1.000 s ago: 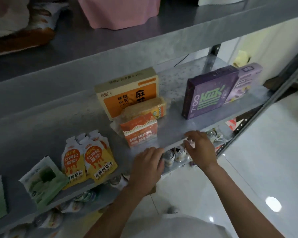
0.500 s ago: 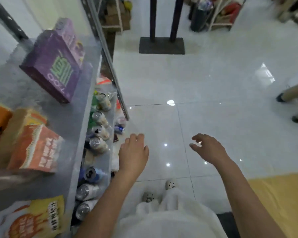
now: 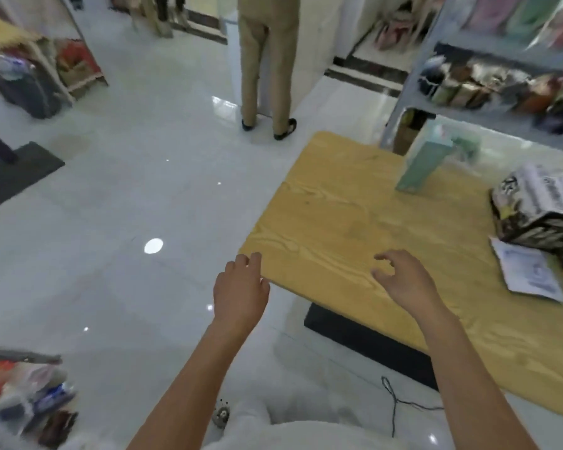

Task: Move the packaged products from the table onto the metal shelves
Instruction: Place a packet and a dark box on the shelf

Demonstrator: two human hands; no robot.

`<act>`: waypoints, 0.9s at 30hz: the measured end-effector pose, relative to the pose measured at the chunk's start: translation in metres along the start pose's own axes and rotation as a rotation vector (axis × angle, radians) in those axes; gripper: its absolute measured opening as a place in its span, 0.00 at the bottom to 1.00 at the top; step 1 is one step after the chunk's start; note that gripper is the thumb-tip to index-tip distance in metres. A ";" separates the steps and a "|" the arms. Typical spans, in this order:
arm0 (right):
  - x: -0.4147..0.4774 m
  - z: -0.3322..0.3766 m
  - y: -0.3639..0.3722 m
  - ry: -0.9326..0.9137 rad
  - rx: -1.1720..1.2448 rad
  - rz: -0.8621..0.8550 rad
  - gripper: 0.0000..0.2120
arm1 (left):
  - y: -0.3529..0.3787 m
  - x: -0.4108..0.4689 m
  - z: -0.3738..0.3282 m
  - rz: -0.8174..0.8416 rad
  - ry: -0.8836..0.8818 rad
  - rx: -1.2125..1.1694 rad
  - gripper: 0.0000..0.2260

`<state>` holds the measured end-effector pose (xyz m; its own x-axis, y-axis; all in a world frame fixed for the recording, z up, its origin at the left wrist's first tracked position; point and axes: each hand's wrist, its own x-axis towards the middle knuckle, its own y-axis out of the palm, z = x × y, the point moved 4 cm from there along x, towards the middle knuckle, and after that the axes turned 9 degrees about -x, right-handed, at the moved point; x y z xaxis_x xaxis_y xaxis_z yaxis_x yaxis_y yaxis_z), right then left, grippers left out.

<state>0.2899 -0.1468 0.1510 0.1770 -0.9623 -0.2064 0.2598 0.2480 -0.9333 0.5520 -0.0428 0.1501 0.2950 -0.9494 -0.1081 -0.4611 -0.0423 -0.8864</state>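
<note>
Three packaged products wait on the light wooden bench, all at its far right part. The tall pale-green carton stands upright near the back edge. It looks stiff and probably light, so it can be taken by its two flat sides around the middle; being narrow and tall, it may tip over if pushed near the top. The bulky black-and-white printed pack seems heavier and a little soft, and I think it needs both hands from under its ends. The flat white-and-blue pouch lies just beside this pack, thin and flexible, best pinched at one edge. The grey metal shelves behind the bench already carry other goods.

The left hand hovers palm down at the near corner of the bench, its fingers relaxed and holding nothing. The right hand is above the bench surface, fingers loosely curled, also released and empty, well apart from all three products.
</note>
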 end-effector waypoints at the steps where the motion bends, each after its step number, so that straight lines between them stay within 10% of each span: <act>1: -0.008 -0.032 -0.010 0.047 0.009 -0.028 0.16 | 0.012 0.001 -0.026 0.008 0.043 -0.003 0.19; 12: -0.127 -0.323 -0.076 0.488 0.213 -0.244 0.14 | 0.148 -0.039 -0.275 0.204 0.366 0.045 0.20; 27: -0.140 -0.482 -0.083 0.749 0.348 -0.259 0.19 | 0.271 0.006 -0.446 0.422 0.558 0.174 0.20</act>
<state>-0.2138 -0.0868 0.1154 -0.5686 -0.7827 -0.2531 0.5027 -0.0871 -0.8601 0.0555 -0.1987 0.1106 -0.3724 -0.8931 -0.2524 -0.2875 0.3696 -0.8836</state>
